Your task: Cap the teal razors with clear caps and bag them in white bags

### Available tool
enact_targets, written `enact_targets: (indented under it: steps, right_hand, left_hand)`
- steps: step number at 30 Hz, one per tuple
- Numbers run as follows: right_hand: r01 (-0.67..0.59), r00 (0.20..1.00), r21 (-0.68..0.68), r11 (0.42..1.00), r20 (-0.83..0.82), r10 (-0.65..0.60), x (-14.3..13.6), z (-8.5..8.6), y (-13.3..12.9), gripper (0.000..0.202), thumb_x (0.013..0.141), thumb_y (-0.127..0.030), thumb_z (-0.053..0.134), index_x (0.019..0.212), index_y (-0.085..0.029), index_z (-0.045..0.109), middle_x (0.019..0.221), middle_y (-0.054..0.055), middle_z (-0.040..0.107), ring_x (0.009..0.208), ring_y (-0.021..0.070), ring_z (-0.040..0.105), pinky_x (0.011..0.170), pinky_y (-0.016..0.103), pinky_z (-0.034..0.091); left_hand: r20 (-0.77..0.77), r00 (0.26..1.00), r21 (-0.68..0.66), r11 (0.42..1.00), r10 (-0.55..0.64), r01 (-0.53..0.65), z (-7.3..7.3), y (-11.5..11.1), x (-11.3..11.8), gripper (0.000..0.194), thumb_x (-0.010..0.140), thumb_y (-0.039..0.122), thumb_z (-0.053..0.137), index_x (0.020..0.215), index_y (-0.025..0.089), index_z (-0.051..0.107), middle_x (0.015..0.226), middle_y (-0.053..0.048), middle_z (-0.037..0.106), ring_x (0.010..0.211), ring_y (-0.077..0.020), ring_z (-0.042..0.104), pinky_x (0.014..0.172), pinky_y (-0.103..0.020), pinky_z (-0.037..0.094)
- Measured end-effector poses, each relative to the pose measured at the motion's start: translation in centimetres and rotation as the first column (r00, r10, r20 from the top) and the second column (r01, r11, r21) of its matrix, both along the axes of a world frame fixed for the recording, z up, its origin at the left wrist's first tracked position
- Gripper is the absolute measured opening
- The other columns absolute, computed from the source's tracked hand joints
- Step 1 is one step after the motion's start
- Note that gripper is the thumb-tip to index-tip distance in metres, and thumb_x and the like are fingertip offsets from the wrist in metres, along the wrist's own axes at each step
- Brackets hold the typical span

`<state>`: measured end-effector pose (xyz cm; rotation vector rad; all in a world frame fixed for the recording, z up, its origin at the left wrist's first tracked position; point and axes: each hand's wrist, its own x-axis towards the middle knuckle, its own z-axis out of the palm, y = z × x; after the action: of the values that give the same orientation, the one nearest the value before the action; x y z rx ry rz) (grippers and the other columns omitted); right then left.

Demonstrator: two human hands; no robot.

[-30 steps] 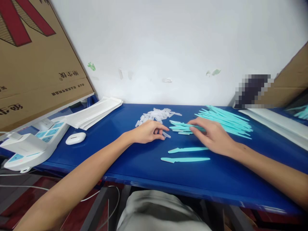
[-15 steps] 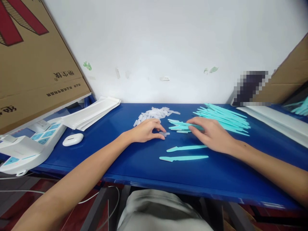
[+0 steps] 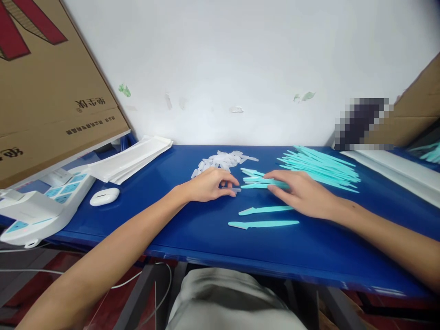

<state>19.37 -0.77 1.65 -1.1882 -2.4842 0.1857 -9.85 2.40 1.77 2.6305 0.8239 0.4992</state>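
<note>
My left hand (image 3: pixel 215 184) is curled with thumb and fingers around a small translucent plastic cap (image 3: pixel 236 189), low over the table; how many caps it holds is partly hidden. Behind it lies a heap of similar caps (image 3: pixel 223 159). My right hand (image 3: pixel 299 190) has thumb and fingertips closed about the handles of a small bunch of teal eyebrow razors (image 3: pixel 252 180), their heads pointing left. Two single eyebrow razors lie side by side nearer me, the front one (image 3: pixel 264 224) in full view and the other (image 3: pixel 261 210) partly under my right hand.
A large pile of teal razors (image 3: pixel 319 167) lies at the back right of the blue table (image 3: pixel 206 238). At left are white plastic sleeves (image 3: pixel 130 158), a white earbud case (image 3: pixel 104 196), a power strip (image 3: pixel 51 208) and a cardboard box (image 3: pixel 51 82). A white wall stands behind.
My right fingers have shifted slightly on the bunch, and its razors lie rearranged, one head now lower left. My left fingers have curled in a little more around the cap.
</note>
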Motion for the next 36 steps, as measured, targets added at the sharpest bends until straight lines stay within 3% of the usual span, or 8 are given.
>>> enact_targets:
  steps: [5, 8, 14, 22, 36]
  right_hand:
    - [-0.007, 1.0, 0.004, 1.0, 0.03, 0.007, 0.0, -0.2, 0.0, 0.044, 0.101, -0.043, 0.038, 0.119, -0.018, 0.07, 0.12, 0.012, 0.074, 0.103, 0.0298, 0.07, 0.084, 0.043, 0.054]
    - [0.004, 0.998, -0.014, 1.0, 0.058, -0.004, -0.2, -0.2, -0.1, 0.045, 0.101, -0.044, 0.036, 0.119, -0.019, 0.07, 0.12, 0.012, 0.074, 0.103, 0.0297, 0.07, 0.083, 0.042, 0.052]
    - [0.082, 0.995, -0.064, 0.995, 0.062, -0.078, -0.3, 0.3, -0.4, 0.042, 0.1, -0.047, 0.039, 0.125, -0.02, 0.06, 0.074, 0.004, 0.071, 0.06, 0.0234, 0.062, 0.058, 0.033, 0.04]
    - [0.075, 0.997, -0.02, 0.997, -0.029, -0.075, -0.1, 0.1, -0.3, 0.036, 0.1, -0.046, 0.04, 0.115, -0.022, 0.062, 0.093, 0.006, 0.075, 0.069, 0.0227, 0.065, 0.062, 0.034, 0.042]
    - [0.085, 0.983, 0.093, 0.992, -0.17, -0.068, -0.1, -0.2, -0.1, 0.026, 0.1, -0.04, 0.047, 0.105, -0.023, 0.065, 0.094, 0.004, 0.074, 0.073, 0.0198, 0.065, 0.063, 0.032, 0.045]
  left_hand:
    - [-0.008, 1.0, 0.058, 0.998, 0.031, -0.03, -0.4, 0.1, -0.2, 0.017, 0.094, 0.028, 0.069, 0.106, 0.018, 0.076, 0.098, -0.007, 0.073, 0.086, -0.0181, 0.067, 0.076, -0.029, 0.05]
    - [0.07, 0.996, 0.138, 0.988, 0.059, -0.068, -0.6, 0.2, -0.3, 0.017, 0.095, 0.025, 0.068, 0.108, 0.017, 0.075, 0.099, -0.007, 0.072, 0.087, -0.0185, 0.067, 0.079, -0.03, 0.05]
    - [0.317, 0.946, 0.116, 0.987, 0.073, -0.116, -0.6, -0.1, 0.3, 0.016, 0.09, 0.026, 0.074, 0.102, 0.017, 0.076, 0.094, -0.006, 0.074, 0.081, -0.0169, 0.067, 0.075, -0.029, 0.053]
    - [0.42, 0.903, 0.003, 0.995, 0.089, -0.099, -0.6, -0.5, 0.7, 0.021, 0.082, 0.026, 0.082, 0.099, 0.015, 0.077, 0.089, -0.006, 0.075, 0.075, -0.0145, 0.065, 0.072, -0.027, 0.054]
    - [0.438, 0.893, -0.057, 0.995, 0.104, -0.087, -0.9, -0.3, 0.8, 0.018, 0.081, 0.024, 0.082, 0.096, 0.015, 0.078, 0.087, -0.006, 0.075, 0.077, -0.0154, 0.066, 0.07, -0.026, 0.054]
